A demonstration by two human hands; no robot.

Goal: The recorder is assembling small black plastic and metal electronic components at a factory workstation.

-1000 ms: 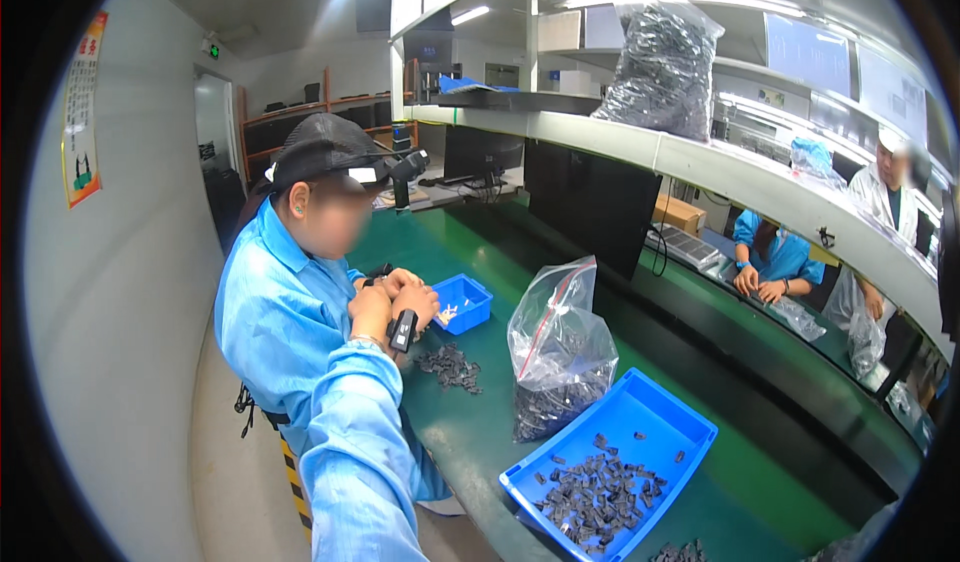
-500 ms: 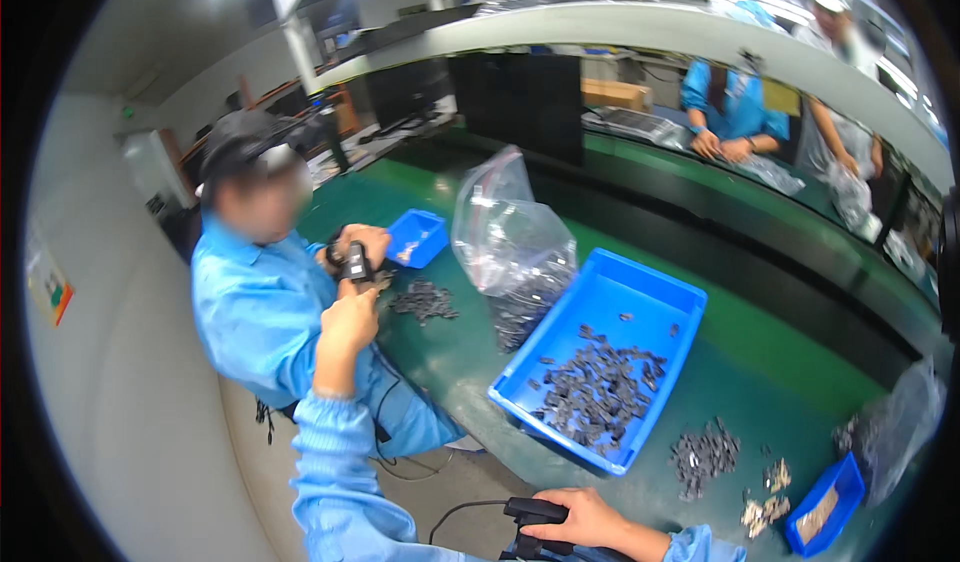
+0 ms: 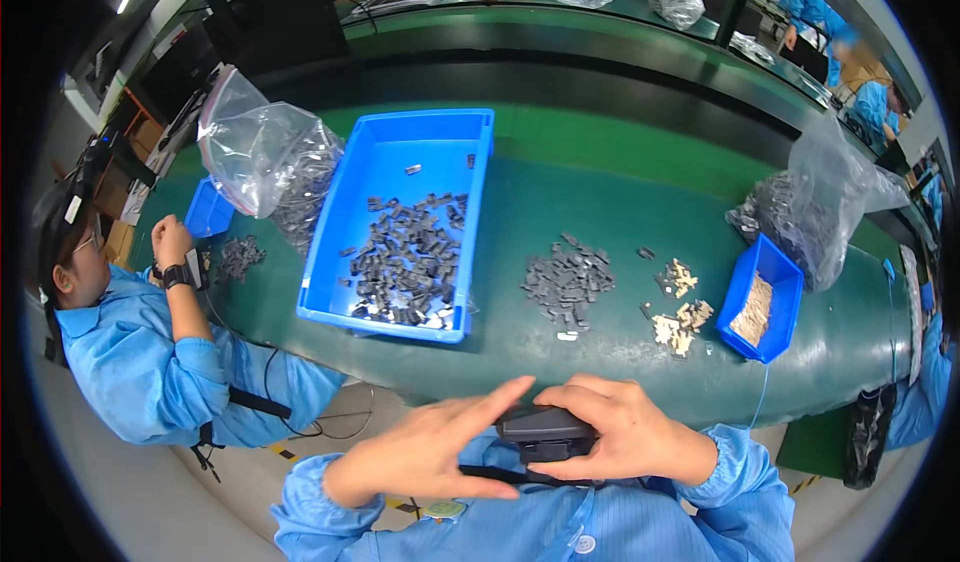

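Note:
My right hand [image 3: 622,424] is closed around a boxy black device [image 3: 545,428], with fingers over its top and thumb underneath. The device sits against my body at the near edge of the table; a black strap shows below it. Just left of it, my left hand [image 3: 430,447] is open, thumb and fingers spread. Its fingertips come close to the device; whether they touch it I cannot tell. On the green table [image 3: 620,177] in front lies a heap of small dark grey parts [image 3: 568,280]. Beside it are two small clusters of cream and dark pieces [image 3: 683,327].
A large blue tray [image 3: 395,129] holds many dark parts. Clear bags of dark parts [image 3: 285,162] stand left and right [image 3: 815,212]. A small blue bin [image 3: 765,292] holds cream pieces; another blue bin [image 3: 209,208] is far left. A co-worker [image 3: 140,342] sits at left.
My left hand has come back from beside the co-worker's wrist to the black device, and is now open. My right hand still grips the device. The view has swung to the right.

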